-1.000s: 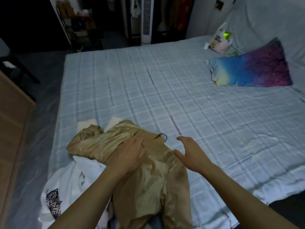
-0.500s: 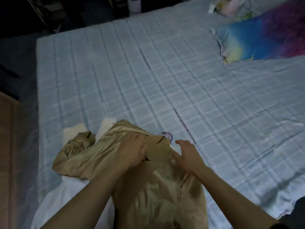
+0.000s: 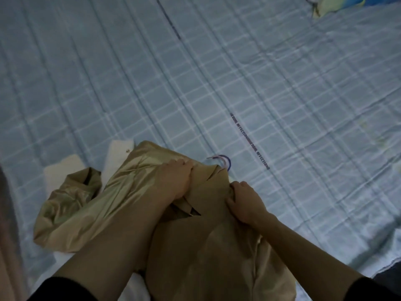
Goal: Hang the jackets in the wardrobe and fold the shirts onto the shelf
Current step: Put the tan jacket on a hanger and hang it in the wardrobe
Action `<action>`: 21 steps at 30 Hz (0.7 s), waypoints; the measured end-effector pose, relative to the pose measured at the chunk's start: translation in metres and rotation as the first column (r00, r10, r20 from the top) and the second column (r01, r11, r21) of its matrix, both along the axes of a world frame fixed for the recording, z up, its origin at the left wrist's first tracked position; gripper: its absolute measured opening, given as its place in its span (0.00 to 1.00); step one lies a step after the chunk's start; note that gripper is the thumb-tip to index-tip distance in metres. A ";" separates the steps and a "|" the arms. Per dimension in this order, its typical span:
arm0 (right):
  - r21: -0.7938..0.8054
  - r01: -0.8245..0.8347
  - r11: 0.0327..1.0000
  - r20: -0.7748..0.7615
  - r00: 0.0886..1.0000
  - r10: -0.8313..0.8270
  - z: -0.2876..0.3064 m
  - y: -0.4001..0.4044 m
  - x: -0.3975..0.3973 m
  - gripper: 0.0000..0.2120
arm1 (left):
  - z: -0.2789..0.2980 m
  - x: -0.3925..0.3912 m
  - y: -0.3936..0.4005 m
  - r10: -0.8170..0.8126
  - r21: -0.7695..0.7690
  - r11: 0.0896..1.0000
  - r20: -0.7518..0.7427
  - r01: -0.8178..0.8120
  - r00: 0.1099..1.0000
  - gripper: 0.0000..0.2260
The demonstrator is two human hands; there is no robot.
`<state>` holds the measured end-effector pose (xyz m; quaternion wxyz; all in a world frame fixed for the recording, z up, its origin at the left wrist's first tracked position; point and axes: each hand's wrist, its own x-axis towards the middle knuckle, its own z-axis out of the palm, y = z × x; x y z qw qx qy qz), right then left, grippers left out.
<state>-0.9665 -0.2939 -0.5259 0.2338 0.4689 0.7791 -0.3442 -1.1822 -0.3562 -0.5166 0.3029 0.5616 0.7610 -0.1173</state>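
Shiny tan cloth is what we see first: a jacket [image 3: 217, 246] lies on the near part of the bed [image 3: 195, 83], its collar end pointing away from us and one sleeve thrown out to the left, crumpled at its end. We see the left hand [image 3: 175, 181] lying on the collar area; its fingers are close together and bent down over a fold of the cloth, so it seems to grip the fold. The right hand [image 3: 245, 200] is just beside it, on the right side of the collar, and its fingers are curled and pinch the edge of the jacket. At the collar a thin curved hook of a hanger [image 3: 225, 162] comes out, purple and pale in colour, and rests on the sheet; the rest of the hanger is hidden from us. Under the jacket, on the left, we see a white garment [image 3: 117, 153] with a small metal snap, partly covered by the tan sleeve. The bed has a light blue sheet with a checked pattern and a dark line of small printed letters. At the top right corner a bit of a coloured pillow [image 3: 332, 4] is visible, well apart from the jacket.
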 end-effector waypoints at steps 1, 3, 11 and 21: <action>0.006 0.001 1.000 0.001 1.000 -0.001 -0.003 0.000 -0.001 0.14 | -0.003 0.000 -0.001 -0.002 -0.014 1.000 -0.006 0.002 1.000 0.17; 0.013 0.006 1.000 -0.004 1.000 -0.006 -0.006 -0.002 -0.002 0.13 | -0.008 0.001 -0.004 0.004 -0.005 1.000 -0.021 -0.004 1.000 0.16; 0.093 0.014 0.996 -0.134 0.991 -0.002 0.016 -0.012 -0.001 0.14 | 0.004 0.004 -0.016 0.046 0.148 0.988 -0.014 -0.044 0.999 0.11; 0.096 0.098 0.991 -0.304 0.950 -0.064 0.023 -0.033 0.018 0.12 | 0.010 0.029 -0.038 -0.047 0.301 0.952 -0.049 0.060 0.998 0.09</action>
